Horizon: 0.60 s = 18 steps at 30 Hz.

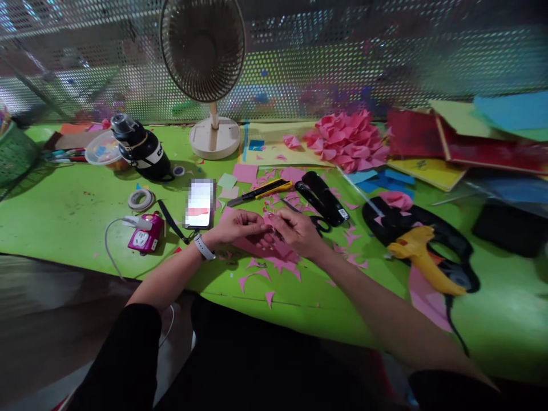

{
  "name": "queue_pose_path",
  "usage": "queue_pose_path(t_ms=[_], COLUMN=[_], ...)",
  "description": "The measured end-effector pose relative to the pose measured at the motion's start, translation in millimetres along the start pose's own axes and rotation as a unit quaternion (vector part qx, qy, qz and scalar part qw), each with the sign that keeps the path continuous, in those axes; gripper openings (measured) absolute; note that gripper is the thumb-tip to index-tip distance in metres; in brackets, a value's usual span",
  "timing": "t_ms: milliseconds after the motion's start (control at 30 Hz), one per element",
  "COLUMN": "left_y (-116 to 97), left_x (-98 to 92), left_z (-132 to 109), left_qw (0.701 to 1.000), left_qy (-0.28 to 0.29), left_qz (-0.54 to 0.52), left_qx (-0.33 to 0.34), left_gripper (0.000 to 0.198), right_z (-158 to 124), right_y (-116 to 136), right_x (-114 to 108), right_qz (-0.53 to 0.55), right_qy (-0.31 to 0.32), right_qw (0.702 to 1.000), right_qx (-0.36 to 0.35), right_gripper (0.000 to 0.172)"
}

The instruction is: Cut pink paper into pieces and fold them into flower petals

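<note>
My left hand [240, 226] and my right hand [296, 230] meet above the middle of the green table. Fingers of both are pinched close together, and whatever lies between them is too small to make out. Under them is a sheet of pink paper [287, 254], with several pink paper scraps [256, 275] around it. Just beyond my hands lies a yellow and black box cutter [259, 193]. A black stapler [322, 197] rests to its right. Partly covered by my right hand are black-handled scissors [320, 224].
A heap of pink paper petals [349, 140] sits at the back. To the right, a yellow glue gun [428, 260] lies on a black holder [464, 251]. Leftward are a phone [200, 204], a purple power adapter [145, 235], tape [141, 200] and a black bottle [143, 149]. A fan [214, 138] stands behind.
</note>
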State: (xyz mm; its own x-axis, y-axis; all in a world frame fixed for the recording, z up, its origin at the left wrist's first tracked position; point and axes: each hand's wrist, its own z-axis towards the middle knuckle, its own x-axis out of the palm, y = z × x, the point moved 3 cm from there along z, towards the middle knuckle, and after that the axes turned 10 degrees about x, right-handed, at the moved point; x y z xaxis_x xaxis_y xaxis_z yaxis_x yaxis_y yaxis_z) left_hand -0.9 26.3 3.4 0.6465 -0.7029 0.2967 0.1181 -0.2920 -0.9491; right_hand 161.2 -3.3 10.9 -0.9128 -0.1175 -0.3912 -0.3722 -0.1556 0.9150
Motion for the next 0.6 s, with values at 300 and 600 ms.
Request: queue_pose_path(t_ms=[300, 600], left_y=[-7.5, -7.3], left_x=[-2.2, -11.2], left_z=[-2.6, 1.3], left_qw=[0.998, 0.998], left_qy=[0.060, 0.006], left_qz=[-0.014, 0.053], left_qx=[-0.010, 0.033], left_gripper=[0.039, 0.036], right_z=[0.1, 1.3], right_y=[6.1, -1.5], right_x=[-4.2, -4.4], right_qz=[0.034, 0.044], right_qy=[0.055, 0.027], right_qw=[0.997, 0.997], right_qx=[0.032, 0.050], right_gripper=[0.034, 0.032])
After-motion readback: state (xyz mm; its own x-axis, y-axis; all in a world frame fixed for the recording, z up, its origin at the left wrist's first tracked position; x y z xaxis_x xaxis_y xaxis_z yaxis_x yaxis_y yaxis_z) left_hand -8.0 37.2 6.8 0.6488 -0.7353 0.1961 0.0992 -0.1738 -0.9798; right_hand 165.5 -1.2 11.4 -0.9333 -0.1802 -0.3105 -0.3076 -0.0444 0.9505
